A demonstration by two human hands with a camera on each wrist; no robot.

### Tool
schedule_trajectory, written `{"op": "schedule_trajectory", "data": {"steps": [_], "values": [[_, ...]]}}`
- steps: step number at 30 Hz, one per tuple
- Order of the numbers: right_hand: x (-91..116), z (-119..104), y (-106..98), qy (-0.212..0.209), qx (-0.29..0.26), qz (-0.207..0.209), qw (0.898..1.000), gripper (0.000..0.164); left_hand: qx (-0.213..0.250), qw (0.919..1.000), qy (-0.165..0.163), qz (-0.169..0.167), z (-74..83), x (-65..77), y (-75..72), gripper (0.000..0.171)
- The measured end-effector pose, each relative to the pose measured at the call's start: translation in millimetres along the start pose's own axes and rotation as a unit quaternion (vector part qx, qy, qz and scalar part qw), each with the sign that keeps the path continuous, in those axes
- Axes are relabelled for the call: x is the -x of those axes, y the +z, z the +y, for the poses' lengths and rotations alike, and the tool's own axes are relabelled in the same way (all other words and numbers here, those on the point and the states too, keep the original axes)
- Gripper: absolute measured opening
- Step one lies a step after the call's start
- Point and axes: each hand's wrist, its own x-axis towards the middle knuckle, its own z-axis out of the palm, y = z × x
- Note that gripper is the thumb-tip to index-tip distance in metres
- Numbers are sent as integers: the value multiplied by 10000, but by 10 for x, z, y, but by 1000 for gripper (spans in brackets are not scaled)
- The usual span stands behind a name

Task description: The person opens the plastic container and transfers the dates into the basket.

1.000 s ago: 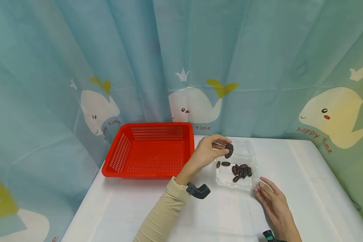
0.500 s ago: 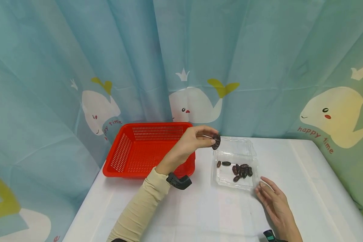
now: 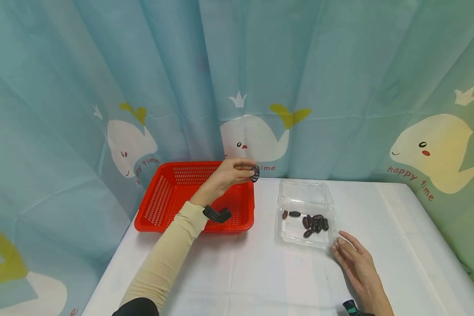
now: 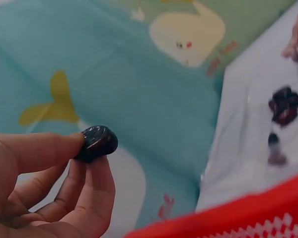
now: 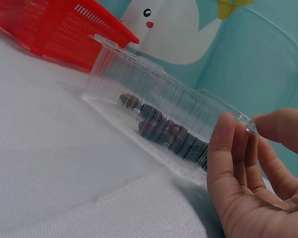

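My left hand pinches a dark, wrinkled date between thumb and fingertips, held up near the right rim of a red plastic basket. In the left wrist view the date is glossy and almost black. Several more dates lie in a clear plastic clamshell container, most of them bunched toward its right side, with two apart at the left. At the container's near right corner, my right hand grips the rim, thumb on top and fingers below, as the right wrist view shows.
The container's lid is folded back toward a curtain printed with whales. Basket and container stand side by side on a white-covered table, with a gap between them.
My left hand has carried the date leftward and slightly upward, from over the container to the basket's right edge. My right hand has stayed at the container's corner.
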Motion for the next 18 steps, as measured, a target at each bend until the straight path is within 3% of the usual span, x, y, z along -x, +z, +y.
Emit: {"op": "schedule_trajectory", "data": {"steps": [12,18], "values": [[-2,13,0,-115,47,3,9999,22,64,9974,-573,426,-247,-159,-350,37],[-5,12,-1,-55,46,14,10000,23,-196,9957,-821,383,-403,-218,-576,40]]}}
